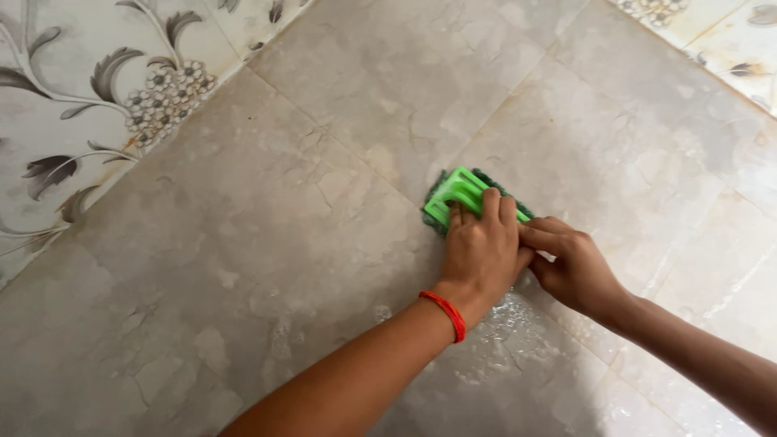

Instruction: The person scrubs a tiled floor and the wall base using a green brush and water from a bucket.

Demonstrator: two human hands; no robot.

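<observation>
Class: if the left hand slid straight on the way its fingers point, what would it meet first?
The left hand lies on the green scrubbing brush; beyond it only bare floor tile shows.

Soft, even light all over, not too bright and not dark. No hard shadows; only a faint dark patch on the floor (243,267) under the left arm (356,380). Small white shine on the wet, soapy spot (510,324) near the wrists, and a pale gleam along the tile lines at the right. A bit blurry and smudgy everywhere, more so on the flower tiles (89,105) in the corners. Green brush (457,194) bright and easy to see.
</observation>
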